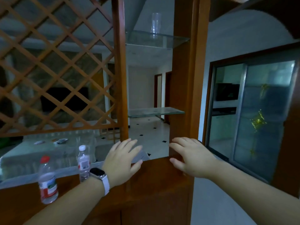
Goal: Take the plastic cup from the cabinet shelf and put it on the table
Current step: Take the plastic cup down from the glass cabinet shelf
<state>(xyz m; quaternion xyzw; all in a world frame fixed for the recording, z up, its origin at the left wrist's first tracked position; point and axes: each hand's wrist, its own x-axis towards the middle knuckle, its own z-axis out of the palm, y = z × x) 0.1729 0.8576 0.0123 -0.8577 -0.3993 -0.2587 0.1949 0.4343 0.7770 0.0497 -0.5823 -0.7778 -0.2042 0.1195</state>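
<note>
Because the plastic cup [156, 22] is clear, thin-walled and apparently empty, it is judged to be light, slightly flexible under pressure and somewhat slippery; grip it around the mid-body with moderate force, not at the rim, which would likely deform.

Head view: the cup stands upright on the upper glass shelf [175, 40] of the wooden cabinet [185, 88], in the open bay between the two uprights. A lower glass shelf [162, 112] sits beneath it and carries nothing visible.

The left hand [122, 161] is open, fingers spread, palm down, and holds nothing; a smartwatch [98, 174] is worn on its wrist. The right hand [190, 157] is likewise open and empty, fingers extended beside the right upright.

Both hands are level with the cabinet's counter ledge, well below the cup and well apart from it. The cup lies above and between them, slightly nearer the right hand's line.

Two water bottles [47, 181] stand on the counter at left; neither obstructs an upward reach
</note>
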